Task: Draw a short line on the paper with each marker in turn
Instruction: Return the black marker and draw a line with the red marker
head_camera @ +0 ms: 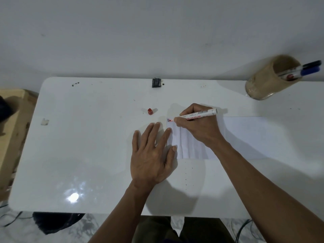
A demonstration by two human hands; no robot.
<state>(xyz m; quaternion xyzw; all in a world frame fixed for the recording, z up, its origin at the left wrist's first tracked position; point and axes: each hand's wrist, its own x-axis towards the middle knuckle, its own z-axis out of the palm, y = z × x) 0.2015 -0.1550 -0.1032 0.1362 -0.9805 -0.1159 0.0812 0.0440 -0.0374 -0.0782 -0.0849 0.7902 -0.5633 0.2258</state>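
A white sheet of paper (245,137) lies on the white table (87,146), right of centre. My right hand (198,128) grips a white marker with red print (201,114), its red tip touching the paper's top left corner beside a short dark mark (168,119). My left hand (152,153) lies flat, fingers spread, with the fingertips pressing the paper's left edge. A small red cap (150,111) stands on the table left of the paper. A tan holder (270,79) at the far right holds two more markers, black-capped (310,64) and blue-capped (310,71).
A small black clip-like object (156,82) sits at the table's far edge against the wall. A scrap of tape (44,121) is at the left. A wooden piece of furniture (12,130) stands beside the table's left end. Cables lie on the floor below.
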